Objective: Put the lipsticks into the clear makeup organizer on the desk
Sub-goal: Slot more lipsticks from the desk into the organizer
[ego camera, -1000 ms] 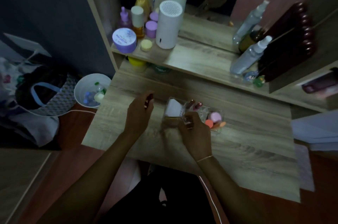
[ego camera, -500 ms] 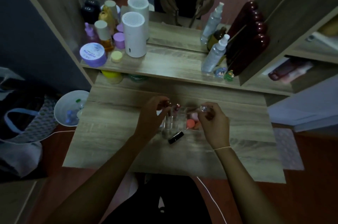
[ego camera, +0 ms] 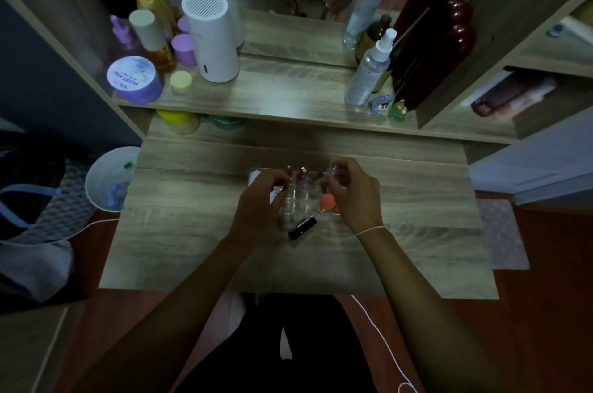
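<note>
The clear makeup organizer (ego camera: 298, 205) stands in the middle of the wooden desk (ego camera: 192, 200), between my hands. A pink lipstick (ego camera: 302, 176) stands upright in one of its slots, and an orange sponge (ego camera: 328, 202) lies in its right part. My left hand (ego camera: 263, 200) pinches a lipstick (ego camera: 288, 175) at the organizer's left slots. My right hand (ego camera: 353, 193) holds a small clear-capped item (ego camera: 335, 168) over the organizer's right side. A black lipstick (ego camera: 302, 227) lies flat on the desk just in front of the organizer.
A raised shelf (ego camera: 288, 97) behind the desk carries a white cylinder (ego camera: 211, 36), a purple jar (ego camera: 134, 80), bottles, a spray bottle (ego camera: 369, 72) and small figurines. A mirror rises behind it. A white bin (ego camera: 109, 181) stands on the floor to the left.
The view has steadied and centred on the desk. My hands stay at the organizer, and the black lipstick that appeared on the desk half a second ago lies in the same place.
</note>
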`<action>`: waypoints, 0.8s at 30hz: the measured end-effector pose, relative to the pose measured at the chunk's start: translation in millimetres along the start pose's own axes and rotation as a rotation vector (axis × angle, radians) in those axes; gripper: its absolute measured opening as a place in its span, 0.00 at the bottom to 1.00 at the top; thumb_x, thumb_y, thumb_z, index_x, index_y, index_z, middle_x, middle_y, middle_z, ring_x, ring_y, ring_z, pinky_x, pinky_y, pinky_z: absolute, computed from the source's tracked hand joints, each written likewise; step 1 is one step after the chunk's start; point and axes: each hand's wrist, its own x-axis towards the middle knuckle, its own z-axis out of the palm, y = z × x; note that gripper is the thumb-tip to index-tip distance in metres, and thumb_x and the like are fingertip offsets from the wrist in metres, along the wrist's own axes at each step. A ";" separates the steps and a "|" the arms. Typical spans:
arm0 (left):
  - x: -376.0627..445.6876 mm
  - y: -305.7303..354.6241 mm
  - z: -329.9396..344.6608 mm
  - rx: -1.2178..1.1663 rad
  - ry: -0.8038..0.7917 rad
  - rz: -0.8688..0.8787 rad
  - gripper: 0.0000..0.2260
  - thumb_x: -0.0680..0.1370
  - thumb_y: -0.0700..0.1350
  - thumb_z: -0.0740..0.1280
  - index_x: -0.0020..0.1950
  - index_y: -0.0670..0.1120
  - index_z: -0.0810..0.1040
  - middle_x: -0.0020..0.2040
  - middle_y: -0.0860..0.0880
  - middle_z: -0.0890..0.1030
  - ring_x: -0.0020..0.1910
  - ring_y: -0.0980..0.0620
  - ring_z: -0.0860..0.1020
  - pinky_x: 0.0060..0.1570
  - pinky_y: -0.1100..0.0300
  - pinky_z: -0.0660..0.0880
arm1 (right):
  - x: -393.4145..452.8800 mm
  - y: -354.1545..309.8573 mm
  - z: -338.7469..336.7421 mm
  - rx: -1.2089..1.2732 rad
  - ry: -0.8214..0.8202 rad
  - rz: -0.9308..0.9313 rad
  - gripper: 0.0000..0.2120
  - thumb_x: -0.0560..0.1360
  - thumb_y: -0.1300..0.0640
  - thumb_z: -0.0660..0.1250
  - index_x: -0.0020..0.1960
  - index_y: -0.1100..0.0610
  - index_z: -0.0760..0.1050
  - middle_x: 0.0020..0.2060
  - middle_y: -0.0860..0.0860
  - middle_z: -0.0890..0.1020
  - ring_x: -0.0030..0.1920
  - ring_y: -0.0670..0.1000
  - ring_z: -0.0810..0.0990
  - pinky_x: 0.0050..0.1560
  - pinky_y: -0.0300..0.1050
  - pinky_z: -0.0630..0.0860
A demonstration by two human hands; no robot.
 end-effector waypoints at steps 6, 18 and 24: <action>0.0 -7.2 4.2 0.006 0.005 0.003 0.07 0.75 0.52 0.63 0.53 0.57 0.73 0.52 0.53 0.75 0.49 0.68 0.74 0.46 0.80 0.69 | 6.0 4.0 9.6 -0.122 -0.074 -0.048 0.10 0.73 0.56 0.71 0.54 0.54 0.77 0.44 0.52 0.85 0.43 0.49 0.83 0.46 0.45 0.80; 3.7 -11.2 7.4 0.025 0.017 -0.044 0.12 0.74 0.47 0.68 0.57 0.49 0.75 0.54 0.47 0.78 0.47 0.65 0.76 0.47 0.80 0.68 | 17.4 7.6 19.8 -0.205 -0.093 -0.102 0.08 0.73 0.55 0.70 0.51 0.55 0.78 0.44 0.53 0.84 0.43 0.51 0.81 0.45 0.46 0.78; 1.0 -9.8 6.3 0.015 0.034 -0.037 0.14 0.74 0.50 0.66 0.57 0.48 0.75 0.55 0.45 0.78 0.46 0.68 0.75 0.47 0.81 0.67 | 16.7 9.3 17.4 -0.189 -0.083 -0.101 0.10 0.73 0.54 0.71 0.53 0.55 0.78 0.45 0.52 0.84 0.44 0.51 0.81 0.46 0.44 0.77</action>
